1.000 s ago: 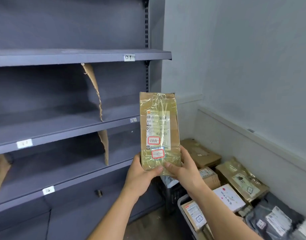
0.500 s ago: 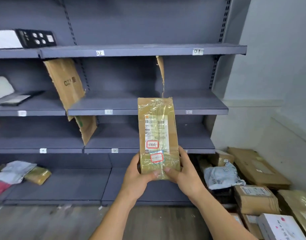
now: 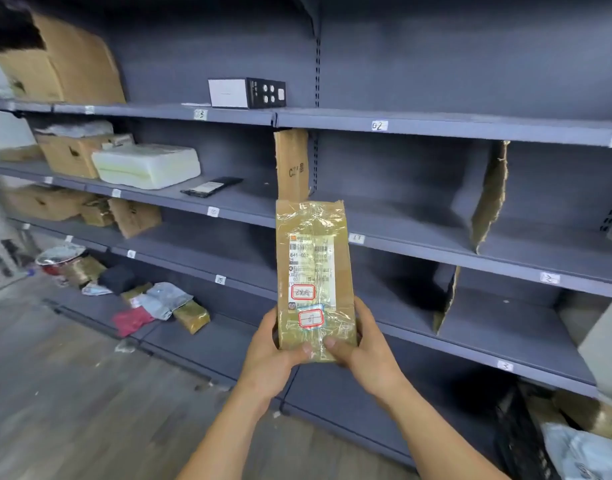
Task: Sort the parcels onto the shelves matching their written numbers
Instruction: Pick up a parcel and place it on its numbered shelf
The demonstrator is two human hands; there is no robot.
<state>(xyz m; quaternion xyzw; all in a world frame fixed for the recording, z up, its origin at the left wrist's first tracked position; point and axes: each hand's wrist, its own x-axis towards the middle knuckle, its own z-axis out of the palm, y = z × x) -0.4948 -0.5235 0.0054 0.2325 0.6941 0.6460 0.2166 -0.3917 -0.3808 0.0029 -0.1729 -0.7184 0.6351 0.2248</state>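
Note:
I hold a tall brown parcel [image 3: 315,271] wrapped in clear tape upright in front of me. It carries a printed label and two red-framed stickers, the lower one handwritten, seemingly "07". My left hand [image 3: 275,355] grips its lower left edge and my right hand [image 3: 365,351] its lower right edge, thumbs on the front. Behind it stands the grey shelving [image 3: 419,240], with small number tags on the shelf edges: "02" [image 3: 378,125], "3" [image 3: 200,114], "15" [image 3: 220,279], "2" [image 3: 548,278], "3" [image 3: 504,365].
Torn cardboard dividers [image 3: 490,195] split the shelves. A white and black box [image 3: 247,92] sits on the top shelf, with a white foam parcel [image 3: 147,165] below and brown boxes [image 3: 65,154] further left. Soft parcels [image 3: 162,301] lie on the bottom shelf. More parcels [image 3: 581,441] fill a crate at lower right.
My view has swung left along the shelving, away from the corner wall and parcel pile. Both hands keep the same hold on the parcel.

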